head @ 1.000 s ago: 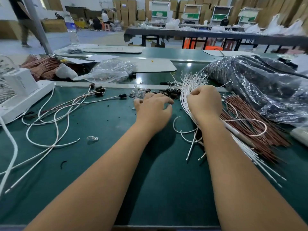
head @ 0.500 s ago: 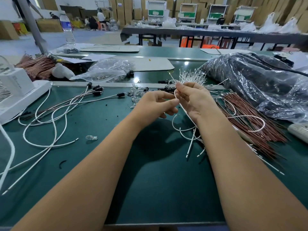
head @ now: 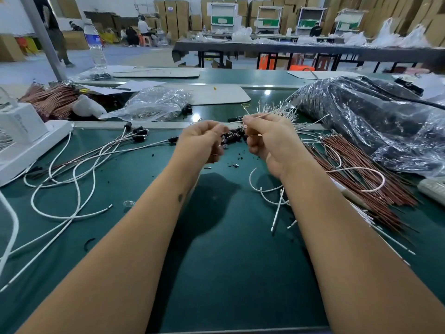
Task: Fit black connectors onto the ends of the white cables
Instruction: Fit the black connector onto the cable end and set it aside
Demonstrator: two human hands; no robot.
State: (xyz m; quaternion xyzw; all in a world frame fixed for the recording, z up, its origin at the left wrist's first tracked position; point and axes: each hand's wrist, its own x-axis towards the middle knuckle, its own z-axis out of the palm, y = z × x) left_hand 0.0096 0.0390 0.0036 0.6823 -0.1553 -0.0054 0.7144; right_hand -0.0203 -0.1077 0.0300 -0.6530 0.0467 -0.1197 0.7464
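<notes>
- Hands have come up off the green matted surface (head: 216,273) since a second ago, when both were pressed down among the parts; now we hold them raised and close together above the small heap of black plastic connectors (head: 232,137).
- Our right hand (head: 267,138) now pinches a thin white cable (head: 277,114) near its end, the cable running away up and to the right toward the fan of loose white cables (head: 274,109) it was drawn from.
- Our left hand (head: 202,141) is curled with its fingertips bunched toward the right; we take it to be holding a connector, but what sits between the fingers is too small to tell.
- We judge this to mean that picking is over and fitting is about to start: cable end and connector only need to be lined up and pushed together.
- Finished pieces lie to the left: long white cables with black connectors on their ends (head: 139,135), looped over the surface.
- Right of our arms lies a bundle of thin reddish-brown wires (head: 361,179), and beyond it a large crinkled clear plastic bag of dark parts (head: 373,121).
- Farther back we see a smaller clear plastic bag (head: 154,104), a white plastic box-shaped device (head: 21,131) at the left edge and a clear water bottle (head: 95,44).
- Room is a wide workshop: stacked brown cardboard boxes (head: 173,18), long tables, and people at work far off.
</notes>
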